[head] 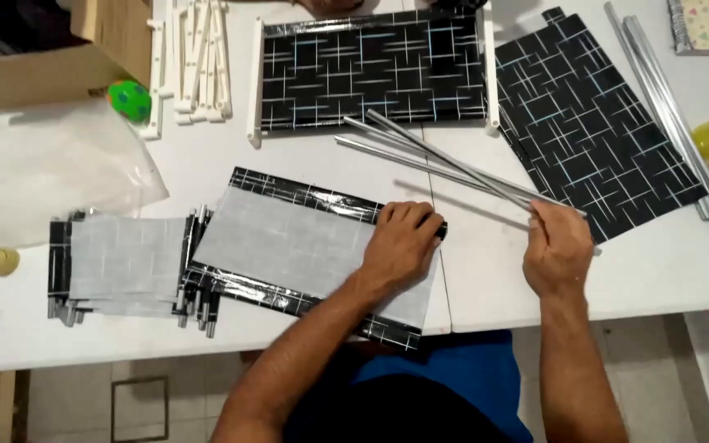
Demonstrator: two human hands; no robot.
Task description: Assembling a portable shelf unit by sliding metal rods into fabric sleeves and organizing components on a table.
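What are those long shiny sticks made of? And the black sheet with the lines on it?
The long sticks held in the right hand look like metal tubes: silvery, straight, with bright glints. The black sheet under the left hand seems to be thin fabric or plastic: its patterned edge shines, and its pale grey back looks dull and woven.
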